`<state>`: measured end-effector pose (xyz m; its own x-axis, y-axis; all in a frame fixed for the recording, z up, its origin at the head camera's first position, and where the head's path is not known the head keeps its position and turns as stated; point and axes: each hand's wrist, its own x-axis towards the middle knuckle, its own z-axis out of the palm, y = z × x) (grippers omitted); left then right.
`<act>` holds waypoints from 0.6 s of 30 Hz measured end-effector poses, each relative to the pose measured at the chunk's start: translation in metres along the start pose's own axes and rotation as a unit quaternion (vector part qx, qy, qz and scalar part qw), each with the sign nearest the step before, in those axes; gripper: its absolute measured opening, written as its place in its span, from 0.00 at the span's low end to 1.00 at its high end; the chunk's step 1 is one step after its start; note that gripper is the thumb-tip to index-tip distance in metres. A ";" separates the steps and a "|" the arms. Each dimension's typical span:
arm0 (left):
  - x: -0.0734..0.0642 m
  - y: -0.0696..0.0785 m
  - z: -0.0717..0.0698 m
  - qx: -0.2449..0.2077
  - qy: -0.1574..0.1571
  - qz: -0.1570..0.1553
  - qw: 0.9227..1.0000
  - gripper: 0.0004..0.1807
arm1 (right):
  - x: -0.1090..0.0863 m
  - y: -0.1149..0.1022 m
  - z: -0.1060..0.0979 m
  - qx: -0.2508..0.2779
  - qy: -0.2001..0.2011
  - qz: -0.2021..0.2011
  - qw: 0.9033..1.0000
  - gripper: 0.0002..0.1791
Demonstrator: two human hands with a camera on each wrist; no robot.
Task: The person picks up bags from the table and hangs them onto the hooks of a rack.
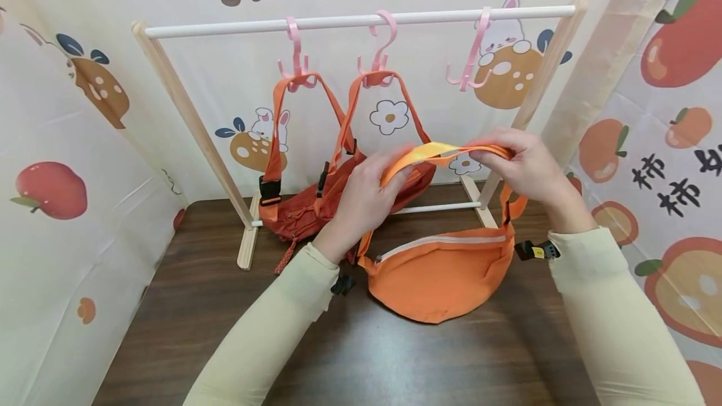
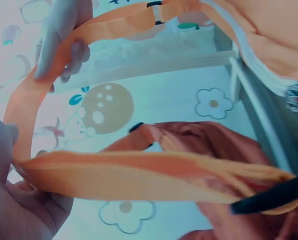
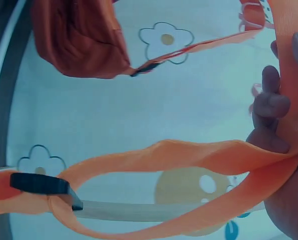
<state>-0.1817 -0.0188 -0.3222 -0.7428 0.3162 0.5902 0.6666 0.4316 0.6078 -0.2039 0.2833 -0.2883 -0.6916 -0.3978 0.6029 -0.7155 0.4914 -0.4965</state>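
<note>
An orange waist bag with a pale zip hangs just above the table, its strap held up in both hands. My left hand pinches the strap on the left, and my right hand pinches it on the right. Between them the strap runs in a short arch. A darker red-orange bag hangs behind by its strap from two pink hooks, the left hook and the middle hook. A third pink hook carries nothing.
The hooks hang on the white bar of a rack with wooden legs. It stands on a dark wooden table. Fabric walls with printed fruit close in the back and sides.
</note>
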 end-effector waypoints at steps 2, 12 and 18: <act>0.008 0.004 -0.001 0.002 0.000 0.019 1.000 0.22 | 0.005 -0.003 -0.003 -0.011 0.014 0.006 1.000 0.14; 0.046 0.023 -0.008 0.055 -0.012 0.066 0.996 0.16 | 0.024 -0.017 -0.020 -0.114 0.124 0.000 0.986 0.05; 0.064 0.028 -0.013 0.106 -0.007 0.070 0.992 0.15 | 0.041 -0.017 -0.030 -0.159 0.185 -0.030 0.969 0.08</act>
<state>-0.2095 0.0024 -0.2604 -0.6462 0.3960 0.6524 0.7357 0.5507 0.3943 -0.2173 0.2822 -0.2363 -0.5246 -0.1572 0.8367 -0.6459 0.7138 -0.2708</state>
